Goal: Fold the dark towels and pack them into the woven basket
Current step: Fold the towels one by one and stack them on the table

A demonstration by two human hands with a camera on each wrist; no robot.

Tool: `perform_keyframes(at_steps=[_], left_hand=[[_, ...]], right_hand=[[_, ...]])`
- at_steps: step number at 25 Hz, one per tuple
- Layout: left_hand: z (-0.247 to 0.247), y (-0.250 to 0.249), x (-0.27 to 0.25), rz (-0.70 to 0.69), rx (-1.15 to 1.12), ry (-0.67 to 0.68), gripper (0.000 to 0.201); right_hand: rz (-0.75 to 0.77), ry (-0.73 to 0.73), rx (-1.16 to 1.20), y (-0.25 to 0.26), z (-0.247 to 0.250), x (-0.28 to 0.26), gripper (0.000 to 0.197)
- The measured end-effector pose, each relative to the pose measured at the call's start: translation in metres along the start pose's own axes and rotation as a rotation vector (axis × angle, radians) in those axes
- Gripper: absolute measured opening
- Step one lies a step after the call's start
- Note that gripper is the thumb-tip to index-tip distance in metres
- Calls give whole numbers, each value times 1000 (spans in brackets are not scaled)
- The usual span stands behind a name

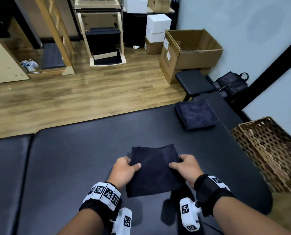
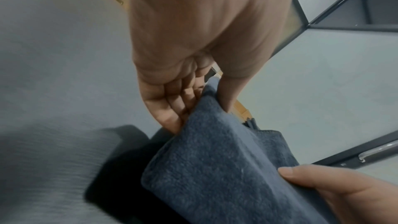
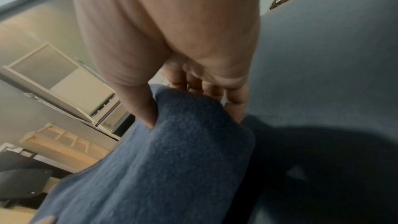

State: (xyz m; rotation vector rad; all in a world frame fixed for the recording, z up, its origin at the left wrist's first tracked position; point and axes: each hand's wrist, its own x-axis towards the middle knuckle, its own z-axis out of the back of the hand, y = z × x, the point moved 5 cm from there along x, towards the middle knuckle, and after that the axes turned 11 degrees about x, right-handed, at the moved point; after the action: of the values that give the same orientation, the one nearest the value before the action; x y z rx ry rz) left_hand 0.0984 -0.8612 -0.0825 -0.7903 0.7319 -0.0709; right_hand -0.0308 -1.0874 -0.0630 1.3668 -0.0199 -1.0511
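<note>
- Head view: the left hand (image 1: 124, 168) and the right hand (image 1: 186, 167) each pinch one side edge of a dark towel (image 1: 154, 170), thumb on top and fingers under it. The towel hangs a little above the padded desk (image 1: 65, 158), and its near end droops. It looks light and very soft, so I think it will sag wherever it is not supported. Holding both side edges, as now, seems the best place. A second towel (image 1: 196, 114) lies folded at the far right of the desk, and the woven basket (image 1: 266, 150) stands beside the right edge.
- Left wrist view: the towel (image 2: 215, 168) looks blue-grey and fuzzy, already doubled into a thick band. The left fingers (image 2: 170, 108) are curled round its edge.
- Right wrist view: the thumb (image 3: 137, 105) presses into the towel (image 3: 172, 159) and makes a dent, so the cloth is plush and not slippery.
</note>
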Motion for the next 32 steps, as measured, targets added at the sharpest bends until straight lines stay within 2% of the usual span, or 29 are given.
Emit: perform_keyframes(at_steps=[3,6,9,14,16,18,20,21,23,25,28,30,32], left_hand=[[-38,-53,12,-4,-19,-71,26],[-72,-108,28,7,-81,-156,23],[-99,-165,49,27,-191,-163,18],[-124,-258,84,-48,-313,-201,13],[-133,-281,103,-65,-349,-245,23],[-141,-287,120,-76,-204,-321,43],[-156,-288,125,-132,123,-322,50],[-167,-287,126,-173,295,-294,49],[-181,-282,124,-211,529,-264,51],[-184,-274,124,-171,606,-258,57],[-179,-270,118,-131,627,-235,65],[-175,-270,108,-142,643,-200,61],[-166,-259,89,-131,636,-172,48]], right_hand=[[62,10,24,18,53,43,12],[106,92,55,43,100,87,8],[154,137,50,76,144,133,5],[256,83,112,140,199,204,6],[277,28,71,154,215,231,7],[303,-17,-170,155,223,253,20],[344,-22,-472,137,222,257,42],[406,-15,-518,125,221,253,50],[585,-16,-508,106,221,242,43],[606,20,-521,92,224,241,33],[556,53,-494,87,231,241,35],[522,18,-498,87,238,235,31],[413,9,-600,82,243,227,20]])
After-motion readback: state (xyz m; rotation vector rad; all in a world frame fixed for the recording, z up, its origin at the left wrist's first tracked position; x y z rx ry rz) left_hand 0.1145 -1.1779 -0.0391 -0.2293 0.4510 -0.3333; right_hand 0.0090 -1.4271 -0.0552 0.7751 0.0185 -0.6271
